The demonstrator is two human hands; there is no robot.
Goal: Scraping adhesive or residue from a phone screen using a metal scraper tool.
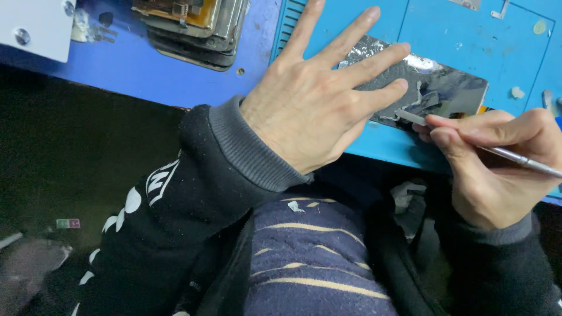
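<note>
My left hand [319, 99] lies flat with fingers spread, its fingertips pressing on a flat dark phone panel [451, 88] covered in torn grey film. The panel rests on a blue work mat [468, 41]. My right hand [497, 158] grips a thin metal scraper tool [503, 153] like a pen. The tool's flat tip touches the panel's near edge, right beside my left little finger. Peeled scraps of film curl up around the tip.
A stack of phone frames and screens [193, 26] sits at the back left on the blue table. A white box corner [35, 26] is at the far left. Small metal bits lie on the mat at the back right. My lap is below the table edge.
</note>
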